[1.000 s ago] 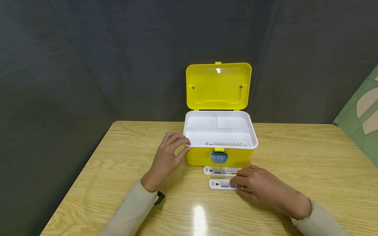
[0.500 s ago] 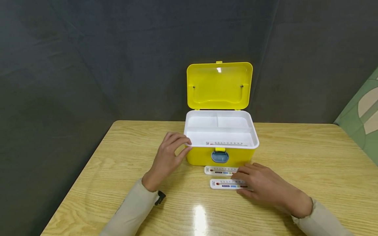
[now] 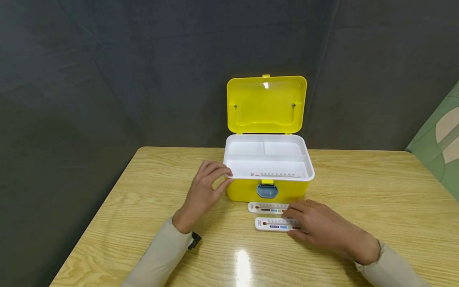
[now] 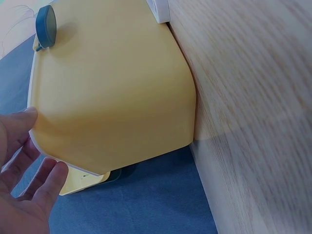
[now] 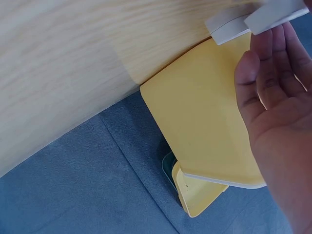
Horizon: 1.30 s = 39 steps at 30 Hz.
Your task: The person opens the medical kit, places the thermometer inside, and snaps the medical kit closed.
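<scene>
A yellow storage box [image 3: 247,191] stands with its lid [image 3: 266,105] raised, a white divided tray [image 3: 245,164] in its top. My left hand [image 3: 203,189] pinches the rim at the front left corner; in the left wrist view, the thumb [image 4: 27,117] lies against the front. One white thermometer lies in the tray's front compartment. Two more are on the table before the box: the farther thermometer [image 3: 267,207] and the nearer thermometer [image 3: 267,224]. My right hand [image 3: 317,223] holds the nearer one's right end, thumb on the near side, fingers on the far side, covering both right ends.
The wooden table [image 3: 143,191] reaches its back edge just behind the box. A dark cloth wall [image 3: 161,79] rises beyond it, and a green patterned panel [image 3: 435,147] stands at the far right. A blue-grey latch [image 3: 267,191] hangs on the box front.
The right hand's fingers have shifted slightly on the nearer thermometer, uncovering more of its printed scale. My left hand stays on the box rim; the box has not moved.
</scene>
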Each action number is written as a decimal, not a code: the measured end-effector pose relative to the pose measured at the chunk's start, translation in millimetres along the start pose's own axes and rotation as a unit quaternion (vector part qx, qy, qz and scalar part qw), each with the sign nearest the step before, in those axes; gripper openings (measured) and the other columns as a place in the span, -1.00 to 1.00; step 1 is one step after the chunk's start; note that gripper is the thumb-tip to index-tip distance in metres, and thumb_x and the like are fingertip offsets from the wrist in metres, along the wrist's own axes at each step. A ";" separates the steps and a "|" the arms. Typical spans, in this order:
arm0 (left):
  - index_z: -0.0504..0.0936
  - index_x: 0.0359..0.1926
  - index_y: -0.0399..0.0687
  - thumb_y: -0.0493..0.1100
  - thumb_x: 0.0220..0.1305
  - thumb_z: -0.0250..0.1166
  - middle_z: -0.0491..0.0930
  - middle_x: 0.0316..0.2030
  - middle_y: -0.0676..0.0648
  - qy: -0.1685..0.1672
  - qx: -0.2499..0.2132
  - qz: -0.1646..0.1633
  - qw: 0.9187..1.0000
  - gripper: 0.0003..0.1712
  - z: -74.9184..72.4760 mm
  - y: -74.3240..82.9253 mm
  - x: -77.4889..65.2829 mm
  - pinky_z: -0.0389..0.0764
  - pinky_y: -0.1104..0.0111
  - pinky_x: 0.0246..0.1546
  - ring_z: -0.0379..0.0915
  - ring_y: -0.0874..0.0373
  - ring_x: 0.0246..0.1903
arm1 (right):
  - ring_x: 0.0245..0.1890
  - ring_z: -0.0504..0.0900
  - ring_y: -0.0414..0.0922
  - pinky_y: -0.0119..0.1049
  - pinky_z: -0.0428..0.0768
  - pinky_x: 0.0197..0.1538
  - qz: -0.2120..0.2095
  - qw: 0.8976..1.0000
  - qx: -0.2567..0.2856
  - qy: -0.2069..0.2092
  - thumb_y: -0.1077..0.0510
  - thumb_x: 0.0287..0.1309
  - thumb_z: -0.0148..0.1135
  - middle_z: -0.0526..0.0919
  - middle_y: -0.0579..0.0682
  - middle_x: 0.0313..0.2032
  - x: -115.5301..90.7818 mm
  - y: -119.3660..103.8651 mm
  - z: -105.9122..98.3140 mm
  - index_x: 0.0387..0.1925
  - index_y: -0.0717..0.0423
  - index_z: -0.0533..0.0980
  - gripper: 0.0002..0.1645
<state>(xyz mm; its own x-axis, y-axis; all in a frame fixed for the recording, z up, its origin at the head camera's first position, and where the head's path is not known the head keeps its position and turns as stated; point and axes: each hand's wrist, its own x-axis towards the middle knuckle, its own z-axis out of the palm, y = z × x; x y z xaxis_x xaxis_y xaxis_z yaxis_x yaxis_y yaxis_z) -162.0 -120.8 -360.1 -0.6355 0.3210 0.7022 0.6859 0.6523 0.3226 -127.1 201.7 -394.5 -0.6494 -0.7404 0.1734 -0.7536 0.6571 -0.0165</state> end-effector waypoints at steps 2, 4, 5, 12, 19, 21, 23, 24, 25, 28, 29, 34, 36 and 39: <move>0.70 -0.23 -0.01 -0.19 0.21 0.43 0.65 -0.19 0.03 -0.002 -0.001 -0.001 1.000 -0.89 -0.3 0.3 0.1 0.57 0.28 0.00 0.44 0.10 -0.09 | -0.14 0.51 -0.30 -0.22 0.63 -0.08 0.002 1.000 0.002 0.003 -0.16 0.15 0.39 0.59 -0.25 -0.06 0.0 -0.5 -1.3 -0.01 -0.15 0.60 -0.60; 0.70 -0.23 0.00 -0.18 0.22 0.43 0.64 -0.18 0.03 -0.003 -0.002 -0.001 1.000 -0.89 -0.5 0.4 0.4 0.57 0.29 0.00 0.44 0.10 -0.08 | -0.12 0.51 -0.31 -0.21 0.63 -0.06 0.002 1.000 0.005 0.007 -0.15 0.18 0.37 0.58 -0.26 -0.05 0.4 -0.6 -2.2 0.00 -0.15 0.59 -0.61; 0.70 -0.23 0.00 -0.18 0.22 0.42 0.64 -0.18 0.03 -0.004 -0.002 -0.001 1.000 -0.89 -0.6 0.5 0.5 0.57 0.29 0.00 0.44 0.10 -0.08 | -0.11 0.51 -0.32 -0.21 0.63 -0.05 0.002 1.000 0.007 0.010 -0.14 0.19 0.37 0.58 -0.27 -0.05 0.7 -0.4 -2.6 0.00 -0.15 0.58 -0.61; 0.69 -0.23 0.00 -0.18 0.22 0.43 0.64 -0.19 0.03 -0.002 -0.001 0.001 1.000 -0.90 -0.3 0.0 0.3 0.57 0.29 -0.01 0.44 0.11 -0.09 | -0.08 0.49 -0.35 -0.24 0.63 -0.02 -0.011 0.999 0.026 0.036 -0.10 0.24 0.34 0.54 -0.29 -0.01 1.6 3.3 -2.5 0.06 -0.10 0.52 -0.59; 0.70 -0.23 0.00 -0.18 0.22 0.43 0.65 -0.18 0.03 -0.004 -0.001 -0.004 1.000 -0.89 -0.1 -0.4 -0.2 0.57 0.29 -0.02 0.44 0.10 -0.08 | -0.04 0.46 -0.36 -0.29 0.64 -0.05 -0.024 0.997 0.043 0.059 0.01 0.23 0.36 0.51 -0.30 0.01 0.6 5.6 -1.5 0.08 -0.10 0.47 -0.58; 0.70 -0.23 0.00 -0.18 0.21 0.43 0.65 -0.19 0.04 -0.002 0.000 -0.003 1.000 -0.89 0.1 -0.7 -0.1 0.56 0.29 -0.01 0.44 0.10 -0.09 | -0.04 0.44 -0.37 -0.31 0.64 -0.06 -0.024 0.997 0.050 0.061 0.03 0.22 0.37 0.50 -0.30 0.01 0.0 5.8 -2.1 0.09 -0.10 0.46 -0.57; 0.70 -0.23 0.00 -0.18 0.21 0.43 0.65 -0.19 0.04 0.000 0.001 -0.001 1.000 -0.89 0.3 -0.9 -0.1 0.56 0.29 -0.01 0.44 0.10 -0.09 | -0.04 0.44 -0.37 -0.32 0.64 -0.07 -0.024 0.996 0.055 0.060 0.04 0.23 0.36 0.49 -0.30 0.02 -0.5 5.9 -2.7 0.10 -0.10 0.45 -0.57; 0.70 -0.23 0.00 -0.18 0.21 0.44 0.65 -0.19 0.04 0.000 0.002 0.000 1.000 -0.89 0.6 -1.2 0.0 0.56 0.29 -0.02 0.44 0.11 -0.10 | -0.04 0.43 -0.37 -0.32 0.64 -0.07 -0.024 0.996 0.057 0.059 0.04 0.24 0.35 0.48 -0.30 0.03 -0.5 5.8 -2.9 0.11 -0.10 0.44 -0.57; 0.70 -0.23 0.01 -0.18 0.21 0.44 0.65 -0.19 0.04 0.001 0.002 0.000 1.000 -0.89 0.8 -1.5 0.0 0.56 0.29 -0.02 0.44 0.11 -0.10 | -0.04 0.43 -0.37 -0.32 0.64 -0.07 -0.024 0.996 0.058 0.059 0.04 0.25 0.34 0.48 -0.30 0.03 -0.5 5.6 -3.2 0.11 -0.11 0.44 -0.57; 0.70 -0.24 0.01 -0.19 0.21 0.44 0.65 -0.19 0.04 0.001 0.002 -0.001 1.000 -0.89 1.1 -1.9 0.2 0.56 0.29 -0.02 0.44 0.10 -0.09 | -0.03 0.43 -0.38 -0.33 0.64 -0.07 -0.025 0.996 0.060 0.062 0.04 0.25 0.34 0.48 -0.31 0.03 0.0 5.3 -3.5 0.11 -0.12 0.44 -0.58; 0.70 -0.23 0.00 -0.19 0.21 0.44 0.65 -0.19 0.04 0.001 0.002 -0.001 1.000 -0.89 1.1 -1.9 0.3 0.56 0.29 -0.02 0.44 0.10 -0.09 | -0.04 0.43 -0.38 -0.34 0.64 -0.08 -0.027 0.996 0.059 0.065 0.04 0.24 0.35 0.48 -0.31 0.03 0.2 5.3 -3.3 0.10 -0.12 0.45 -0.57; 0.70 -0.23 -0.01 -0.19 0.20 0.44 0.65 -0.18 0.03 0.000 -0.003 -0.004 1.000 -0.88 0.3 -0.7 0.5 0.57 0.28 -0.01 0.44 0.09 -0.08 | -0.05 0.44 -0.37 -0.37 0.63 -0.10 -0.053 0.993 0.052 0.092 0.07 0.19 0.39 0.49 -0.30 0.01 1.2 5.2 -2.5 0.09 -0.09 0.47 -0.55; 0.71 -0.23 -0.01 -0.19 0.20 0.44 0.65 -0.18 0.03 -0.001 -0.003 -0.005 1.000 -0.89 0.0 -0.3 0.4 0.57 0.29 -0.01 0.44 0.10 -0.08 | -0.05 0.44 -0.35 -0.37 0.62 -0.11 -0.071 0.990 0.049 0.108 0.08 0.20 0.38 0.49 -0.28 0.01 1.8 5.2 -2.6 0.10 -0.07 0.47 -0.56; 0.71 -0.23 -0.01 -0.18 0.21 0.43 0.65 -0.17 0.03 -0.004 -0.002 -0.008 1.000 -0.89 -0.3 0.0 0.2 0.57 0.29 -0.02 0.43 0.10 -0.08 | -0.05 0.43 -0.33 -0.37 0.61 -0.10 -0.091 0.987 0.042 0.123 0.08 0.24 0.35 0.49 -0.25 0.00 2.5 4.9 -3.4 0.12 -0.05 0.47 -0.57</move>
<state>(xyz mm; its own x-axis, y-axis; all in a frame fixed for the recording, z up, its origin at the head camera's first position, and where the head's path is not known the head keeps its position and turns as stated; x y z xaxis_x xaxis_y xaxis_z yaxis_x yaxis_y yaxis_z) -162.0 -120.9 -359.8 -0.6499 0.3156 0.6914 0.6764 0.6550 0.3368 -132.1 203.6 -390.8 -0.4658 -0.7820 0.4140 -0.8682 0.4943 -0.0432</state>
